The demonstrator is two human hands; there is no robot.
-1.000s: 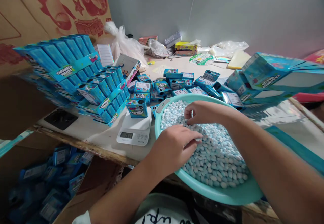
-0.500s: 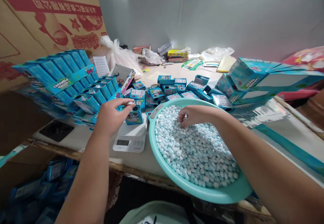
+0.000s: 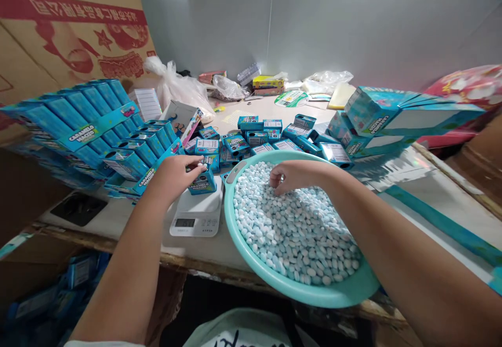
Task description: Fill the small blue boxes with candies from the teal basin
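A teal basin (image 3: 333, 293) full of pale blue and white candies (image 3: 292, 226) sits at the table's front edge. My right hand (image 3: 292, 175) rests on the candies at the basin's far side, fingers curled in a pinch. A small blue box (image 3: 202, 182) stands on a white kitchen scale (image 3: 196, 216) left of the basin. My left hand (image 3: 174, 175) hovers over the top of that box, fingers pinched with a candy at the tips.
Stacked blue display packs (image 3: 90, 127) lean at the left, with more (image 3: 388, 114) at the right. Several loose small boxes (image 3: 259, 135) lie behind the basin. Plastic bags (image 3: 176, 88) and clutter line the wall. A cardboard carton (image 3: 58, 28) stands at far left.
My left hand left the candies in the basin and moved left to the box on the scale. My right hand stayed at the basin's far side.
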